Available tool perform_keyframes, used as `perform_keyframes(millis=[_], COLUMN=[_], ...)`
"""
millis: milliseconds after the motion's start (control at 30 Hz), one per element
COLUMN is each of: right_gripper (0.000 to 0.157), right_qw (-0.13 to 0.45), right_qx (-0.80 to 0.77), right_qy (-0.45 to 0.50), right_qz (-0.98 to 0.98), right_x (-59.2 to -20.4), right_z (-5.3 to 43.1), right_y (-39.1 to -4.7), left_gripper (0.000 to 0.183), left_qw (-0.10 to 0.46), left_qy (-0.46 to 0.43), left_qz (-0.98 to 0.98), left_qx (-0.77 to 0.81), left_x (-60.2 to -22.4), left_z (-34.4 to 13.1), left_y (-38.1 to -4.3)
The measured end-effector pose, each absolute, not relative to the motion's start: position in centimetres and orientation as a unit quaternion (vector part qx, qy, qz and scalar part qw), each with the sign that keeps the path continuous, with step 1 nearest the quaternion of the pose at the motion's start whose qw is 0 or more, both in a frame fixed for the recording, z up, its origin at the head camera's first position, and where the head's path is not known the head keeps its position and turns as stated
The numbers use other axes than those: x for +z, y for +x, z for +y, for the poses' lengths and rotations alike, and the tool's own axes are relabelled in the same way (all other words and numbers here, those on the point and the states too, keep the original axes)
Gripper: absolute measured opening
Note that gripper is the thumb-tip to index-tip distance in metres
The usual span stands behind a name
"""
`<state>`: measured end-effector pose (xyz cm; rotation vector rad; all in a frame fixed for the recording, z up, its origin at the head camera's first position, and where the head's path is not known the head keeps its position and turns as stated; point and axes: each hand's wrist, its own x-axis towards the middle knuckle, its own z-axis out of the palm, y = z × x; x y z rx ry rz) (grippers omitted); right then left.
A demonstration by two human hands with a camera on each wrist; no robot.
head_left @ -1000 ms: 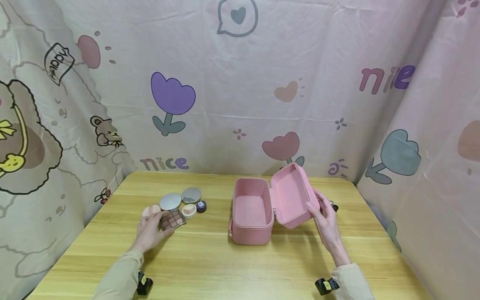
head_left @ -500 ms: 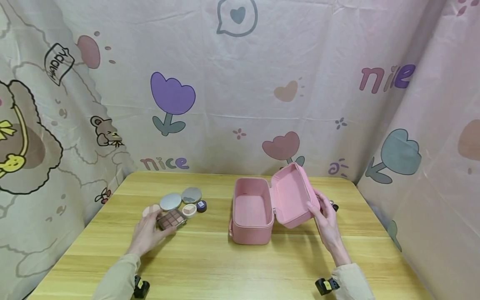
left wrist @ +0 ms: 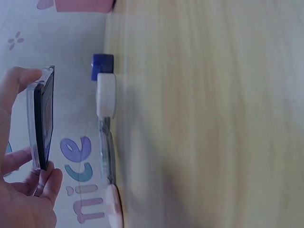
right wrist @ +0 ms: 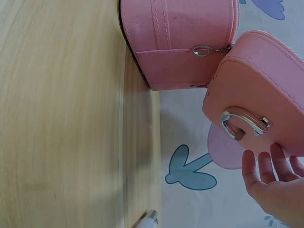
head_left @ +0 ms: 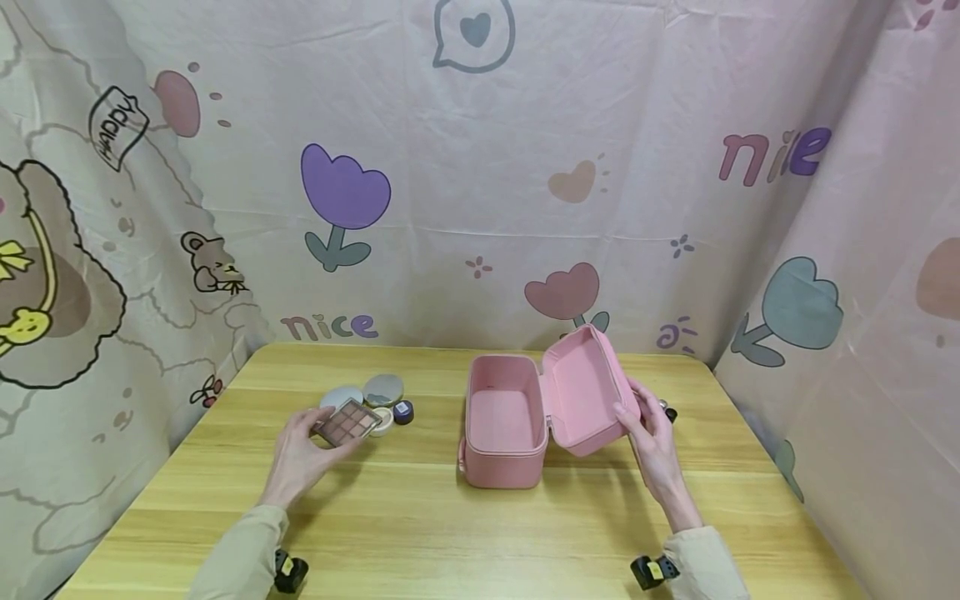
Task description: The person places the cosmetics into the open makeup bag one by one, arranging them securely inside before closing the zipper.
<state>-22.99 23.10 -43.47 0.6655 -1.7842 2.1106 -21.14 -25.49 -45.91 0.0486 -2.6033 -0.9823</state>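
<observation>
My left hand [head_left: 296, 462] pinches an eyeshadow palette [head_left: 348, 422] with several brownish pans, tilted and raised off the table. In the left wrist view the palette [left wrist: 42, 118] is seen edge-on between thumb and fingers. A pink makeup case [head_left: 502, 471] stands unzipped on the table, its inside bare. Its hinged lid [head_left: 583, 392] leans out to the right, and my right hand [head_left: 652, 442] grips the outer edge. In the right wrist view, fingertips touch the lid's outside near a handle [right wrist: 242, 121] with gold-coloured fittings.
Behind the palette lie two round silvery discs [head_left: 383, 390], a white-rimmed jar [head_left: 383, 423] and a small dark blue jar [head_left: 402, 412]. A flat pinkish round piece [left wrist: 114, 206] shows in the left wrist view. A silver-collared item [right wrist: 150, 218] lies beyond the right hand.
My left hand has picked the palette up off the table and tilted it, now covering the pinkish round piece in the head view. The right hand and lid have stayed put.
</observation>
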Motion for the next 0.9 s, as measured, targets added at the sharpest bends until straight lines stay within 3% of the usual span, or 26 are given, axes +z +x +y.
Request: perform_keyframes(millis=[167, 400, 633, 767, 900], right_gripper=[0.055, 0.052, 0.054, 0.052, 0.051], right_qw=[0.139, 0.146, 0.144, 0.140, 0.141], right_qx=[0.721, 0.712, 0.724, 0.713, 0.730], right_qy=[0.178, 0.219, 0.232, 0.191, 0.221], right_qz=[-0.656, -0.651, -0.633, -0.660, -0.632], right_x=[-43.0, -49.2, -49.4, -47.4, -45.2], right_z=[23.0, 26.2, 26.3, 25.2, 24.2], right_y=[-22.6, -27.1, -27.1, -25.8, -24.2], left_gripper=[0.079, 0.081, 0.080, 0.080, 0.076], left_qw=[0.174, 0.158, 0.145, 0.137, 0.139], left_qy=[0.022, 0.012, -0.009, -0.024, -0.048], left_qz=[-0.915, -0.905, -0.898, -0.897, -0.895], left_qx=[-0.363, -0.394, -0.416, -0.420, -0.421], left_x=[-45.1, -43.8, -42.5, -41.9, -41.1], left_z=[-24.6, -23.1, -21.5, -20.5, -19.3], left_y=[-21.3, -21.7, -22.4, -22.9, -23.3])
